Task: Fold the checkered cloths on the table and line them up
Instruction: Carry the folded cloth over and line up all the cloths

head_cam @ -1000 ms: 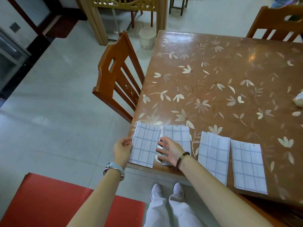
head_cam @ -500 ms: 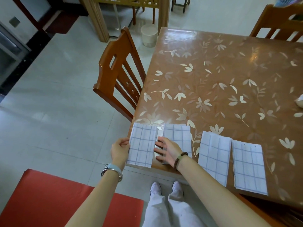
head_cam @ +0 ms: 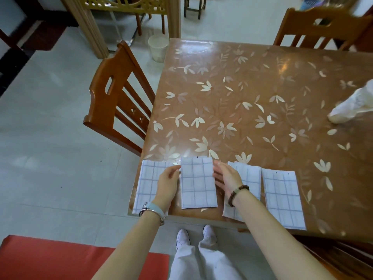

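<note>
White checkered cloths sit folded in a row at the bottom of the frame, along the table edge. Both hands lie open beside the second cloth: left hand, right hand. It looks soft and light, so push its long sides.

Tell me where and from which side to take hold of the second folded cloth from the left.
Pinch the second cloth by its two long side edges, one hand from each side. It lies flat with narrow bare table beside both edges, and the left hand and right hand already flank it, open.
</note>
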Tool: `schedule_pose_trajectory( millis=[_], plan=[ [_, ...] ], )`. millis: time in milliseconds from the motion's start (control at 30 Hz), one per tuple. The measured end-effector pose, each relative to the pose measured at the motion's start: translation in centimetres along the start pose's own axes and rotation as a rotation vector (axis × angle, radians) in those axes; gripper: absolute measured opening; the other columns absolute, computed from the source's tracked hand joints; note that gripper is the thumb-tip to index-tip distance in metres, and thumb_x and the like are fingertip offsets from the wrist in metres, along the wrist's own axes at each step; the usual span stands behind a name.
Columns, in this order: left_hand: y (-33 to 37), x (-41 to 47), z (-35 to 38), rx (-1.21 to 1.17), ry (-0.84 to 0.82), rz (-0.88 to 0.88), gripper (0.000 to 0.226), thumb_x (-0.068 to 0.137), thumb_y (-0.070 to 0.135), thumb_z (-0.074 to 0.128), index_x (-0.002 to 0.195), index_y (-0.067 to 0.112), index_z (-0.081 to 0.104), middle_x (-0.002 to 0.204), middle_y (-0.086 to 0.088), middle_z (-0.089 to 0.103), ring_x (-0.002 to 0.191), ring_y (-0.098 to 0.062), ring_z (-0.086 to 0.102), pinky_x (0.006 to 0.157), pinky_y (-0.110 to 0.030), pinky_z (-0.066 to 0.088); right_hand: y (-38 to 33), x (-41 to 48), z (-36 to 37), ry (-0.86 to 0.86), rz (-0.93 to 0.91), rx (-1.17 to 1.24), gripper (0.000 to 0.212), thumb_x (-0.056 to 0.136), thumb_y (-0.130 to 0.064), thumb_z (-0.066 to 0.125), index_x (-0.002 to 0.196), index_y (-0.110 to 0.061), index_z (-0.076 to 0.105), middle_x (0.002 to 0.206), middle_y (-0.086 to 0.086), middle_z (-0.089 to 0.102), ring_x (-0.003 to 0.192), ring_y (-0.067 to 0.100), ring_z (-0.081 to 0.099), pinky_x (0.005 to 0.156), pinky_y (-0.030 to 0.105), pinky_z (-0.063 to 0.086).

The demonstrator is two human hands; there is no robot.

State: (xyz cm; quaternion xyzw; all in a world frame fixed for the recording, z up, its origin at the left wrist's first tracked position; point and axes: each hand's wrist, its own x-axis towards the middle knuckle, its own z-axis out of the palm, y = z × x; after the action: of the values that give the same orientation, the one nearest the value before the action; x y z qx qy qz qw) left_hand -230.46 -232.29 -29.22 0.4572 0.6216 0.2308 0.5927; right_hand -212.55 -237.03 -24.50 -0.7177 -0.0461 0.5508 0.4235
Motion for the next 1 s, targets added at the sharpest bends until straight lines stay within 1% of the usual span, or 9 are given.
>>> schedule_pose_trajectory(
  millis=[100, 233, 300, 333, 433, 600, 700, 833, 1000],
  plan=[
    [-0.2, 0.1, 0.8, 0.022, 0.005, -0.020, 0.022, 0.100, 0.017, 0.049, 0.112, 0.025, 0.065, 0.111, 0.000, 0.068, 0.106, -0.019, 0.064, 0.099, -0.044, 0.052, -0.1, 0.0, -0.7, 0.024, 0.051, 0.025, 0.028, 0.094, -0.031, 0.054, 0.110, -0.010, 0.063, 0.134, 0.024, 0.049, 0.126, 0.039, 0.046, 0.109, 0.054, 0.035],
    [-0.1, -0.3, 1.1, 0.057, -0.007, -0.020, 0.024, 0.101, 0.014, 0.046, 0.117, 0.022, 0.063, 0.115, 0.004, 0.065, 0.110, -0.017, 0.061, 0.102, -0.039, 0.050, 0.5, 0.4, -1.2, 0.002, 0.094, 0.059, 0.051, 0.094, -0.029, 0.054, 0.131, 0.005, 0.045, 0.140, 0.026, 0.039, 0.130, 0.043, 0.039, 0.108, 0.056, 0.032],
    [-0.1, -0.3, 1.2, 0.071, -0.004, -0.020, 0.027, 0.101, 0.014, 0.046, 0.122, 0.018, 0.063, 0.119, 0.002, 0.065, 0.110, -0.016, 0.061, 0.102, -0.037, 0.049, 0.7, 0.4, -1.3, -0.018, 0.113, 0.079, 0.041, 0.095, -0.027, 0.054, 0.121, 0.005, 0.054, 0.136, 0.024, 0.046, 0.118, 0.040, 0.055, 0.103, 0.048, 0.042],
    [-0.1, -0.3, 1.2, 0.081, 0.001, -0.026, 0.027, 0.101, 0.014, 0.046, 0.121, 0.017, 0.064, 0.118, 0.001, 0.065, 0.107, -0.015, 0.061, 0.099, -0.033, 0.051, 0.8, 0.4, -1.3, -0.029, 0.118, 0.085, 0.030, 0.095, -0.026, 0.054, 0.110, -0.001, 0.059, 0.131, 0.021, 0.053, 0.105, 0.031, 0.062, 0.097, 0.043, 0.048],
    [-0.3, -0.1, 1.3, 0.101, 0.011, -0.053, 0.029, 0.102, 0.013, 0.044, 0.118, 0.015, 0.068, 0.108, -0.001, 0.067, 0.091, -0.013, 0.062, 0.083, -0.025, 0.053, 1.2, 0.3, -1.4, -0.056, 0.129, 0.106, 0.016, 0.094, -0.023, 0.055, 0.101, -0.011, 0.064, 0.114, 0.011, 0.066, 0.089, 0.016, 0.062, 0.081, 0.034, 0.052],
    [-0.2, -0.6, 1.3, 0.119, -0.002, -0.111, 0.031, 0.103, 0.015, 0.042, 0.125, 0.014, 0.064, 0.120, -0.002, 0.062, 0.111, -0.020, 0.059, 0.103, -0.039, 0.049, 1.6, 0.0, -1.6, -0.066, 0.156, 0.094, 0.021, 0.091, -0.020, 0.058, 0.106, -0.009, 0.067, 0.109, 0.003, 0.070, 0.093, 0.012, 0.064, 0.066, 0.029, 0.050],
    [-0.3, -0.9, 1.1, 0.107, 0.004, -0.128, 0.031, 0.102, 0.015, 0.043, 0.125, 0.014, 0.064, 0.128, -0.005, 0.062, 0.117, -0.022, 0.058, 0.106, -0.042, 0.047, 1.6, -0.4, -1.6, -0.079, 0.169, 0.087, 0.017, 0.091, -0.018, 0.056, 0.102, -0.010, 0.067, 0.104, 0.003, 0.071, 0.090, 0.012, 0.065, 0.064, 0.028, 0.049],
    [-0.6, -1.5, 0.5, 0.091, 0.016, -0.159, 0.032, 0.103, 0.014, 0.042, 0.126, 0.012, 0.063, 0.132, -0.006, 0.061, 0.122, -0.024, 0.055, 0.108, -0.044, 0.045, 2.1, -0.6, -1.3, -0.091, 0.182, 0.104, 0.023, 0.091, -0.017, 0.056, 0.110, -0.006, 0.065, 0.110, 0.007, 0.070, 0.099, 0.018, 0.064, 0.073, 0.031, 0.052],
    [-0.7, -2.2, -0.1, 0.125, 0.026, -0.147, 0.033, 0.102, 0.011, 0.042, 0.128, 0.007, 0.062, 0.135, -0.007, 0.058, 0.124, -0.023, 0.054, 0.110, -0.041, 0.042, 2.7, -1.5, -0.6, -0.118, 0.186, 0.097, 0.022, 0.092, -0.015, 0.057, 0.111, -0.005, 0.062, 0.099, 0.004, 0.067, 0.086, 0.013, 0.062, 0.066, 0.029, 0.051]
  ],
)
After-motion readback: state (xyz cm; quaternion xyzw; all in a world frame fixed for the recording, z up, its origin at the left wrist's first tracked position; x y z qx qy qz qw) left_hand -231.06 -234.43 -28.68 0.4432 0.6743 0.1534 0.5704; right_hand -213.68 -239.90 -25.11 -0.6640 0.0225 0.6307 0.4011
